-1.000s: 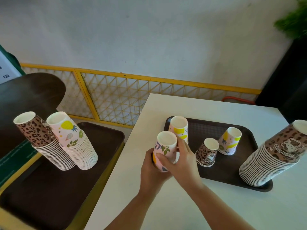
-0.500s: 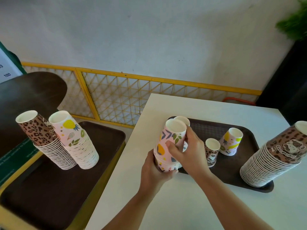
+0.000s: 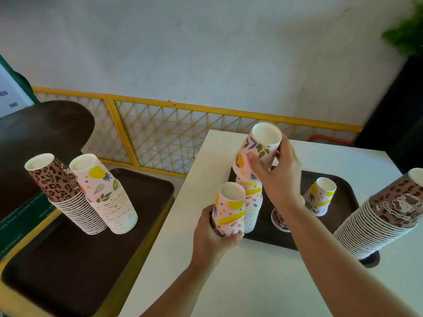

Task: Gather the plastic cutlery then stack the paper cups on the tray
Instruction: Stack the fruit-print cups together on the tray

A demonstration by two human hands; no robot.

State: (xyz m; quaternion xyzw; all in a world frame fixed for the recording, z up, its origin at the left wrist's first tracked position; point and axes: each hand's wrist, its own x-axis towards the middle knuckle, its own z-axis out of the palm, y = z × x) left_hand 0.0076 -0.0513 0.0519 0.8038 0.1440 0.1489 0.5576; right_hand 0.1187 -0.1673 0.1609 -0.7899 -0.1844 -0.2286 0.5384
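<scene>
cups being nested at the tray edge

head view: a leaf-print cup [image 3: 258, 152], lifted since a second ago, is gripped by the right hand [image 3: 278, 172] above a short stack [image 3: 251, 202] on the tray [image 3: 343, 191]. a fruit-print cup [image 3: 229, 209] is gripped by the left hand [image 3: 214, 234] over the surface [image 3: 263, 282]. stacking is judged underway; no cutlery is seen.

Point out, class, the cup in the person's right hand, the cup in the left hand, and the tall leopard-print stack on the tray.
Leaf-print cup [image 3: 258, 149], head view, side wall.
Yellow-patterned cup [image 3: 229, 212], head view, side wall.
Leopard-print stack [image 3: 377, 221], head view, stacked rims.

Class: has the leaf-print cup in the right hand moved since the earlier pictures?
Yes. The leaf-print cup has risen, from beside the tray edge to above the stack.
</scene>
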